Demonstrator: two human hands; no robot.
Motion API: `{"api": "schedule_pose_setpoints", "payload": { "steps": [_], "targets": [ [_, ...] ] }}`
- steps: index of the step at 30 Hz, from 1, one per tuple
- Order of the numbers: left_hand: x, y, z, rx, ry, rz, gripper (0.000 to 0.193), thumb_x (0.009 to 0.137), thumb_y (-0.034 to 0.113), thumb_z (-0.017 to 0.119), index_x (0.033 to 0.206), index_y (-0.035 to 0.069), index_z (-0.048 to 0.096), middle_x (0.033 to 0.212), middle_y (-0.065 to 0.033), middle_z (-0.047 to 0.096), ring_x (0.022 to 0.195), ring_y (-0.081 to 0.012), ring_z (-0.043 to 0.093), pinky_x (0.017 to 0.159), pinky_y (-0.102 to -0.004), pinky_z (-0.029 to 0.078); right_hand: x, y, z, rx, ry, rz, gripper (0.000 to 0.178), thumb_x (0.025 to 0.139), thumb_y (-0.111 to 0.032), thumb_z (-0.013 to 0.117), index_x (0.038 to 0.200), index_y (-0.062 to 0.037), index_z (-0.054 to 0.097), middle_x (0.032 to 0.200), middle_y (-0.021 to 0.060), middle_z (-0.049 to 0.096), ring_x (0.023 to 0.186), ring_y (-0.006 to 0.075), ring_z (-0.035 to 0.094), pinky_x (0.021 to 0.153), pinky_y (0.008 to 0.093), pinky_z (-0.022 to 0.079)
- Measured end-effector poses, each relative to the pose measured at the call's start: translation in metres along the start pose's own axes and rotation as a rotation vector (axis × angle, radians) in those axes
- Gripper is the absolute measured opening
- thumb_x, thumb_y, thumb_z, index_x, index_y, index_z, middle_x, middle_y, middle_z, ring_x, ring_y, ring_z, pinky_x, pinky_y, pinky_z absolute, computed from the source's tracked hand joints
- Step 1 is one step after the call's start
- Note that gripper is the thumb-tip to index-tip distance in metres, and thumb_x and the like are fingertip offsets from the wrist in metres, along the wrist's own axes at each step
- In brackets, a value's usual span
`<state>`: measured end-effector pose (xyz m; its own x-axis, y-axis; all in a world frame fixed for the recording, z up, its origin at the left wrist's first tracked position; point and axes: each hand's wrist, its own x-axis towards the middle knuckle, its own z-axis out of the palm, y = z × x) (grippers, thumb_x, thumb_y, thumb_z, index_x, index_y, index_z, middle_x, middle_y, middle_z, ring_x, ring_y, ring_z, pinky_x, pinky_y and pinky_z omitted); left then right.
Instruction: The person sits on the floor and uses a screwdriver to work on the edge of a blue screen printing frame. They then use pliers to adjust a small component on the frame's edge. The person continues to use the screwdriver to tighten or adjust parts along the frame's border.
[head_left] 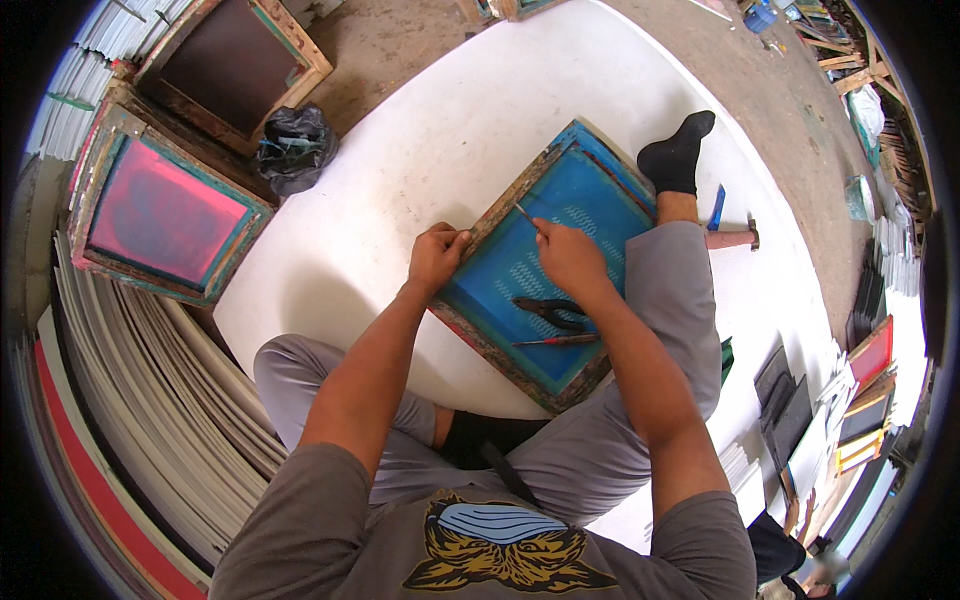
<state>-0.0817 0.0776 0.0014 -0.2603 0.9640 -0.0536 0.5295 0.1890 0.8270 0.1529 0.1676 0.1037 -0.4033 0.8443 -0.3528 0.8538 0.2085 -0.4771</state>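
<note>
While the person sits on a white sheet [420,130] spread over the floor, a blue screen-printing frame [545,265] rests tilted across the right thigh, at the centre of the view. The left hand [437,256] sits at 9 o'clock of the frame, fingers curled closed over its worn wooden edge. The right hand [570,258] lies on the blue mesh, fingers pinched shut on a thin metal tool [526,215] whose tip points toward 11 o'clock at the frame's inner edge. Pliers [550,312] and a red-handled screwdriver [556,341] lie on the mesh at 6 o'clock of the right hand. A hammer [730,238] lies at 3 o'clock, just beyond the knee. A pink-meshed frame [165,215] stands at 9 o'clock, well apart.
</note>
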Motion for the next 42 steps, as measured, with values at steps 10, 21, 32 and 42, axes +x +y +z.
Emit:
{"api": "schedule_pose_setpoints", "payload": {
  "steps": [10,21,32,42],
  "targets": [
    [0.000,0.000,0.002,0.065,0.001,0.006,0.028,0.099,0.027,0.070,0.097,0.001,0.080,0.089,-0.0149,0.070,0.077,-0.0327,0.067,0.072,-0.0416,0.053,0.003,0.005,0.007,-0.024,-0.036,-0.018,0.040,0.104,-0.021,0.056,0.140,-0.0045,0.066,0.107,0.0226,0.076,0.102,0.0435,0.072,0.087,0.0516,0.057],
    [0.002,-0.002,0.004,0.079,0.017,0.003,0.028,0.098,0.027,0.070,0.094,0.001,0.080,0.088,-0.0144,0.070,0.077,-0.0328,0.067,0.073,-0.0420,0.052,0.010,0.035,0.022,0.659,-0.139,0.121,0.043,0.106,-0.023,0.059,0.143,-0.0029,0.064,0.065,0.0075,0.059,0.045,0.0150,0.052,0.049,0.0385,0.048],
    [0.001,0.004,0.001,0.070,0.005,-0.015,0.032,0.100,0.029,0.069,0.092,0.000,0.079,0.087,-0.0142,0.069,0.076,-0.0327,0.066,0.072,-0.0423,0.052,0.009,0.034,0.016,0.319,0.006,-0.037,0.038,0.102,-0.024,0.060,0.137,-0.0108,0.069,0.119,0.0237,0.073,0.110,0.0446,0.069,0.096,0.0513,0.055],
    [0.001,0.003,0.004,0.062,0.023,0.052,0.031,0.099,0.026,0.069,0.090,-0.002,0.078,0.086,-0.0161,0.067,0.073,-0.0329,0.065,0.070,-0.0430,0.051,0.007,0.030,0.015,0.146,-0.032,-0.027,0.039,0.103,-0.025,0.059,0.139,-0.0128,0.067,0.104,0.0250,0.075,0.099,0.0456,0.071,0.091,0.0528,0.056]
  ]
}}
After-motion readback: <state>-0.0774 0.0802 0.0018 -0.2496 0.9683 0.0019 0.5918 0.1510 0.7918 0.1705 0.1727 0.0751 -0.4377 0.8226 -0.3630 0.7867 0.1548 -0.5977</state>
